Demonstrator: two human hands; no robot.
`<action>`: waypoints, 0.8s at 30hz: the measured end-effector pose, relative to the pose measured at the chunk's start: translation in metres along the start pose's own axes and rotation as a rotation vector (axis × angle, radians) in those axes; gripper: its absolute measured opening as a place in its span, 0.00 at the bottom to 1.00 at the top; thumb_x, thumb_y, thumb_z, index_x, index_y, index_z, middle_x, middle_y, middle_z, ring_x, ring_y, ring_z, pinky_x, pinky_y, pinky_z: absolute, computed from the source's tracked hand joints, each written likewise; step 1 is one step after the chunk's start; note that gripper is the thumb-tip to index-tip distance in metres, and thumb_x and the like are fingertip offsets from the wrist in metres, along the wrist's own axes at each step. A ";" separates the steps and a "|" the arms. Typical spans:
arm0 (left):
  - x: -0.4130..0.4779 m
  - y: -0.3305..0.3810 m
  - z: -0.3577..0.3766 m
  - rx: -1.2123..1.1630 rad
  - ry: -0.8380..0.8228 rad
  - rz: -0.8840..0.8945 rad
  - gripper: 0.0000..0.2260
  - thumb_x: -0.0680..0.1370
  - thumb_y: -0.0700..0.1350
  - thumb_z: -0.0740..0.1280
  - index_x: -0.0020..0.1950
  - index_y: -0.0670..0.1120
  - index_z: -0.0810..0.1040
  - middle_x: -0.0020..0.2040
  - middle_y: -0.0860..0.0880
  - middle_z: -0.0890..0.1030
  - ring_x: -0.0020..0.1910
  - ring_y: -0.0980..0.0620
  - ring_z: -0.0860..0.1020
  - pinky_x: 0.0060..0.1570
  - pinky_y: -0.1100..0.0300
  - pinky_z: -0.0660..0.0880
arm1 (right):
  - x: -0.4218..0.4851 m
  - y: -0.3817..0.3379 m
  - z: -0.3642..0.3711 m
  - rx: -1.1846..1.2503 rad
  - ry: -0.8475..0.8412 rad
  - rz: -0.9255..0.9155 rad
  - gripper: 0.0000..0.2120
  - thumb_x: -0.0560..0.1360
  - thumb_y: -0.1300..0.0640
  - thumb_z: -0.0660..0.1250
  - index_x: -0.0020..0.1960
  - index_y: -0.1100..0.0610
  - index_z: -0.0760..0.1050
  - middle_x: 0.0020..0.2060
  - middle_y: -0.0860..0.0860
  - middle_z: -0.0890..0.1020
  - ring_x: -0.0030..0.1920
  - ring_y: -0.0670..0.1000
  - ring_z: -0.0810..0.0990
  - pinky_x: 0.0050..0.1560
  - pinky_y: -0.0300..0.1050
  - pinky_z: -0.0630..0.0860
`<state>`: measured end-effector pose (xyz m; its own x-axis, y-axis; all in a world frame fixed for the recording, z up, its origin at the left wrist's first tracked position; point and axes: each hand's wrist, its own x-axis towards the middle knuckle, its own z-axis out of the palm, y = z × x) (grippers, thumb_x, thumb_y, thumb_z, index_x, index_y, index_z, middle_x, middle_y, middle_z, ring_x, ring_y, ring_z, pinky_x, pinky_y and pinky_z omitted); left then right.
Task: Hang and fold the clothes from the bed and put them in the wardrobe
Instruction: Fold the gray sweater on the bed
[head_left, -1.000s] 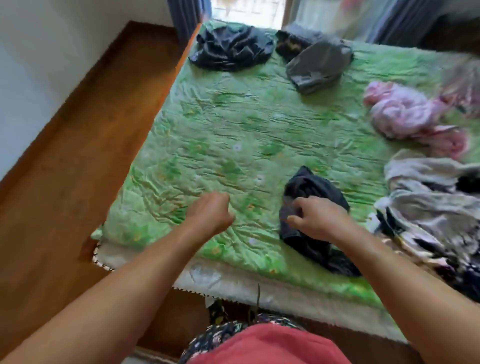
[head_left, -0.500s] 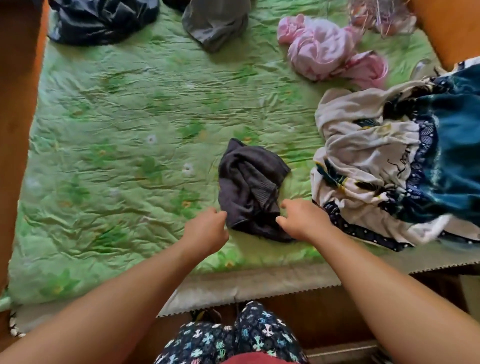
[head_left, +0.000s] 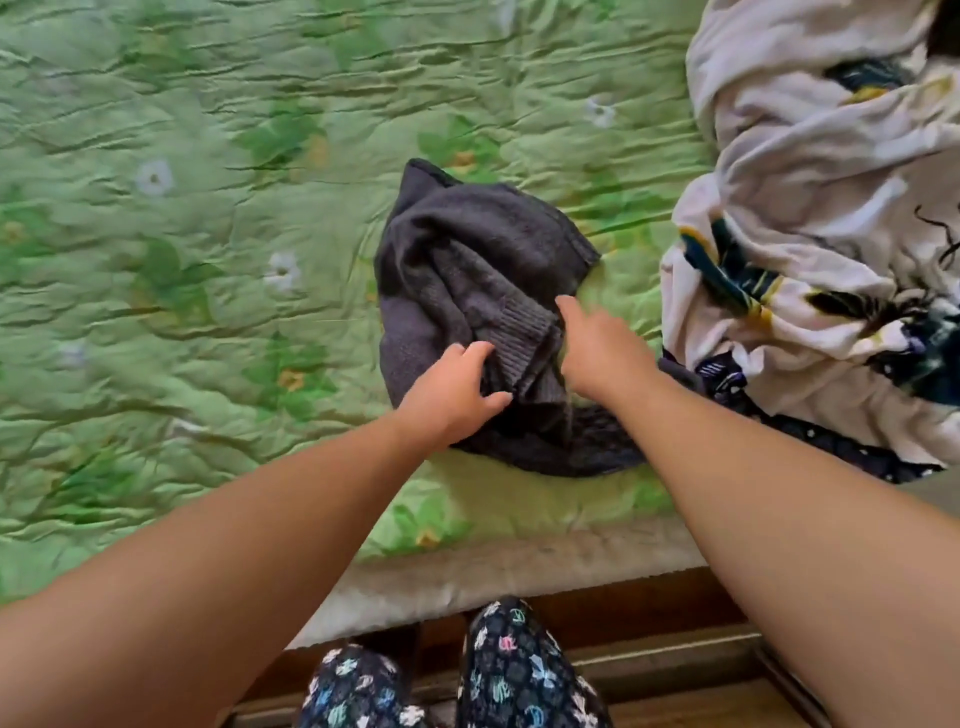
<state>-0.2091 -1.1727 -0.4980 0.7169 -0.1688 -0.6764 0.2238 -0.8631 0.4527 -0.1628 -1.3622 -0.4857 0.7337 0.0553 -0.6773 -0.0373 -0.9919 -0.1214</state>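
Both hands now on sweater (head_left: 467, 270): left hand (head_left: 452, 395) pinching fold, right hand (head_left: 597, 348) grip unclear (fingers hidden). Find hem first, shake flat on bed (head_left: 208, 208).

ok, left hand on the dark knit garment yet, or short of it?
Touching. In the head view the left hand lies on the dark knit garment, fingers curled over its ribbed edge, no gap visible between them.
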 end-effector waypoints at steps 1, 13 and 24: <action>0.010 0.006 0.007 -0.134 -0.007 -0.033 0.39 0.71 0.61 0.74 0.75 0.48 0.63 0.66 0.43 0.73 0.65 0.43 0.74 0.64 0.48 0.73 | 0.013 0.001 0.001 -0.061 0.003 -0.009 0.37 0.78 0.61 0.61 0.81 0.45 0.48 0.67 0.61 0.69 0.64 0.65 0.71 0.55 0.62 0.74; 0.015 0.001 -0.019 -0.693 0.426 -0.208 0.10 0.76 0.36 0.62 0.50 0.49 0.78 0.42 0.52 0.81 0.45 0.51 0.79 0.46 0.59 0.74 | 0.039 -0.020 -0.027 0.171 0.241 -0.296 0.15 0.72 0.65 0.63 0.58 0.59 0.75 0.58 0.60 0.79 0.66 0.62 0.74 0.66 0.57 0.68; -0.146 -0.015 -0.239 0.001 0.647 0.078 0.09 0.76 0.45 0.70 0.56 0.49 0.79 0.44 0.49 0.81 0.45 0.43 0.79 0.43 0.54 0.72 | -0.074 -0.084 -0.200 0.117 0.384 -0.448 0.07 0.76 0.55 0.66 0.54 0.53 0.73 0.48 0.61 0.82 0.50 0.64 0.81 0.44 0.52 0.73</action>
<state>-0.1591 -1.0215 -0.2665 0.9839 0.0894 -0.1545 0.1545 -0.8602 0.4861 -0.0783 -1.3061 -0.2806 0.8871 0.3981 -0.2336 0.2736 -0.8611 -0.4286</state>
